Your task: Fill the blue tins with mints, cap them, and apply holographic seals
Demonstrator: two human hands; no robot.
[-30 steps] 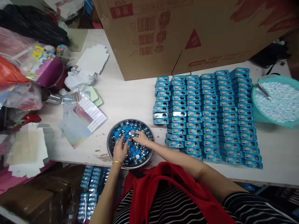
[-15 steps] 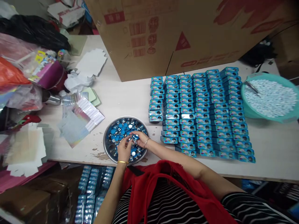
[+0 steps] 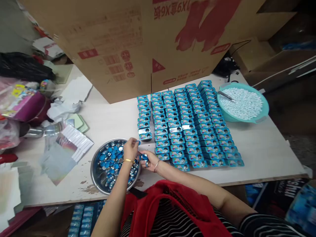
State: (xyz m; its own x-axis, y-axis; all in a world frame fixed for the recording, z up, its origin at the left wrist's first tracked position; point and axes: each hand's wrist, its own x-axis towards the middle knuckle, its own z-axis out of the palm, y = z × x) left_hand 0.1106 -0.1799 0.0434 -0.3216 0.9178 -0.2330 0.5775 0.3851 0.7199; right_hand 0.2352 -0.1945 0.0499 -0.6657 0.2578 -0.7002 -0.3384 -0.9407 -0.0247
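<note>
A steel bowl (image 3: 92,169) full of small round blue-and-silver metal caps (image 3: 112,156) stands near the table's front edge. Above its right rim, my left hand (image 3: 130,149) pinches one blue cap (image 3: 138,143) between thumb and fingertips. Close beside it, my right hand (image 3: 151,161) is curled, palm up, around several caps (image 3: 144,158). Just beyond both hands begin rows of small blue printed boxes (image 3: 177,141), each with a round dark spot on its upper face. The nearest row (image 3: 145,136) ends a little ahead of my left fingers.
A large cardboard carton (image 3: 138,59) stands behind the rows. On the right sits a teal basin (image 3: 265,110) of small pale pieces with a metal tool (image 3: 225,96) in it. Paper sheets (image 3: 55,158), green pads (image 3: 81,123) and bags clutter the left.
My view has swung right. Both hands were together over the bowl's caps; now they are at its right rim, my left with a cap held out toward the boxes.
</note>
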